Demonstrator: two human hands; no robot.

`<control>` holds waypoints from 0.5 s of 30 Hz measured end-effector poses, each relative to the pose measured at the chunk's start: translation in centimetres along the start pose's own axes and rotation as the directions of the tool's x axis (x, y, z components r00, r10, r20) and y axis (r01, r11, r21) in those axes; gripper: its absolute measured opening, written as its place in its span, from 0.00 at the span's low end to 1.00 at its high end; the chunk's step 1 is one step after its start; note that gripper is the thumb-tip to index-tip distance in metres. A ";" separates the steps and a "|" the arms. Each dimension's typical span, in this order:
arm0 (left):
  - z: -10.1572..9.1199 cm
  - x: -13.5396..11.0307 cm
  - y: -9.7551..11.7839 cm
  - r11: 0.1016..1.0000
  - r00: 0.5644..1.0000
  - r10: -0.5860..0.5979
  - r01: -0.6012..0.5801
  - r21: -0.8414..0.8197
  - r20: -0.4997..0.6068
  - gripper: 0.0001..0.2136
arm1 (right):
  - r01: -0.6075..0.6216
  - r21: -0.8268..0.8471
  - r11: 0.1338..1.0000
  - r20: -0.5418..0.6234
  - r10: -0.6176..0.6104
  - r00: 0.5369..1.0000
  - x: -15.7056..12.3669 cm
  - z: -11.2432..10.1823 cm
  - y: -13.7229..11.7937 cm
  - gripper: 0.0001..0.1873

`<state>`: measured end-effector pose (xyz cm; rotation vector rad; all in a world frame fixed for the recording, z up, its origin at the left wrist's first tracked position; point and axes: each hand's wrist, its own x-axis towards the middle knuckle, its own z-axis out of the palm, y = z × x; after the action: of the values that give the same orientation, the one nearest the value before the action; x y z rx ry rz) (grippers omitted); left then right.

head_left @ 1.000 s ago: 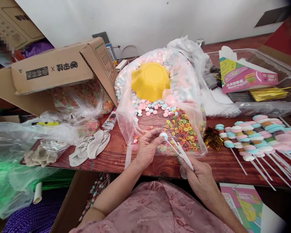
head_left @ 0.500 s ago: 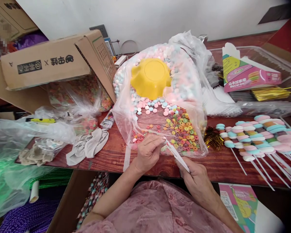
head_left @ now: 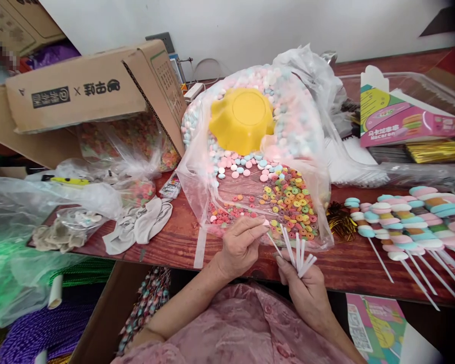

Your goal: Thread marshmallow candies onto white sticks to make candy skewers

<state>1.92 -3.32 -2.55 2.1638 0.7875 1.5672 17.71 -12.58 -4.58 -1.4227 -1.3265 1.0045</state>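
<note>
Several sticks (head_left: pixel 297 255), nearside of yellow bowl (head_left: pixel 246 116): apparent threading.
Left hand (head_left: pixel 240 246) pinched candy (head_left: pixel 266 222), right hand (head_left: pixel 309 289) clutched sticks; alignment seemed needed next.

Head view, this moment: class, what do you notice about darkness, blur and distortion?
In the head view, the right edge darkens toward black; a pixelated patch hides detail at upper left; also in the head view, candies look hazy through the bag, and candy skewers appear stretched, probably by the lens.
</note>
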 end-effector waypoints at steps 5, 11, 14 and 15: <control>0.8 -0.6 0.0 0.999 0.999 0.037 -0.037 0.010 -0.004 0.14 | -0.042 0.065 0.997 0.000 0.042 0.999 -0.5 0.5 1.2 0.21; 2.6 -1.5 0.3 0.976 0.976 0.210 -0.213 0.054 0.050 0.13 | -0.034 0.119 0.992 -0.066 0.042 0.997 -0.5 0.3 1.7 0.21; 3.4 -2.0 0.6 0.973 0.971 0.221 -0.226 0.051 0.087 0.14 | -0.038 0.116 0.993 -0.142 0.054 0.988 -0.3 0.1 2.2 0.22; 3.6 -2.1 0.7 0.971 0.968 0.225 -0.232 0.050 0.114 0.15 | -0.035 0.112 0.993 -0.166 0.054 0.985 -0.2 -0.1 2.4 0.22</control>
<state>4.97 -5.08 -4.83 2.4363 0.5769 1.5328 18.35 -12.75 -6.92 -1.4265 -1.1048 0.9485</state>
